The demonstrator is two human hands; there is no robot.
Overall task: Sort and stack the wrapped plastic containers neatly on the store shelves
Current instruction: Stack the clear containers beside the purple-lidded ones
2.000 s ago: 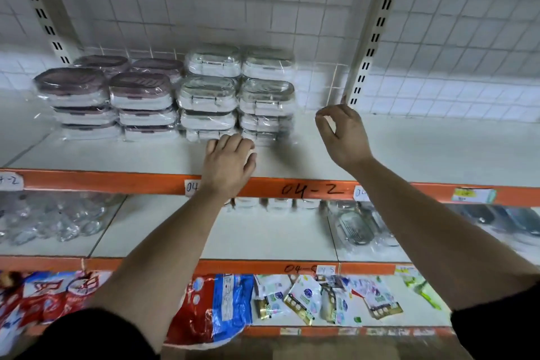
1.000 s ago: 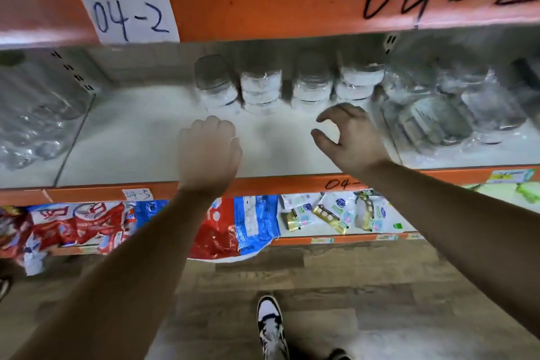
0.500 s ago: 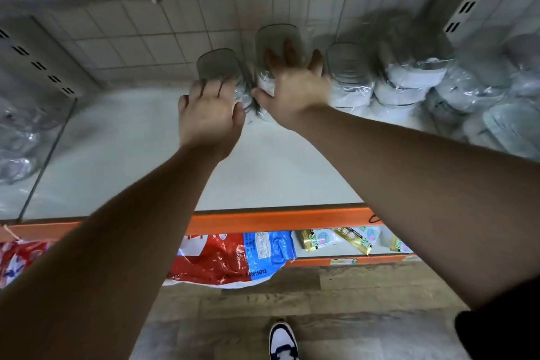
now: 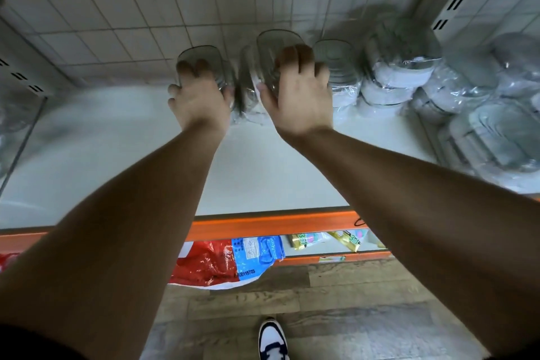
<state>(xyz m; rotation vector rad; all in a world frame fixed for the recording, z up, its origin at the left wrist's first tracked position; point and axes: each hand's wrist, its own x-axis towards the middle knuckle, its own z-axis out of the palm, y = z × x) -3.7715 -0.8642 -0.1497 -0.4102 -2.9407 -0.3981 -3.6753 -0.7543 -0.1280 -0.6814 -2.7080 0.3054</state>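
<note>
Clear plastic, film-wrapped and topped with smoky grey lids: the containers stand in a row of short stacks at the back of the white shelf (image 4: 263,172), against the tiled wall (image 4: 131,38). The left hand (image 4: 198,99) is on the left-end stack (image 4: 204,52), its fingers curled over the front of the top lid and gripping it. The right hand (image 4: 298,99) holds the second stack (image 4: 274,41), just beside the first, with its fingers spread up over the lid and the thumb pressed against the stack's left side. Blur makes it impossible to tell whether either stack rests on the shelf or is raised off it. To the right stand a third stack (image 4: 336,64) and a fourth stack (image 4: 400,73), close together. Further right, more wrapped containers (image 4: 493,137) lie heaped and tilted. An orange rail (image 4: 263,223) edges the shelf front. On the level below lie a red and blue packet (image 4: 225,263) and some yellow sachets (image 4: 304,240). A white and navy shoe (image 4: 273,342) stands on the wooden floor (image 4: 336,301)
</note>
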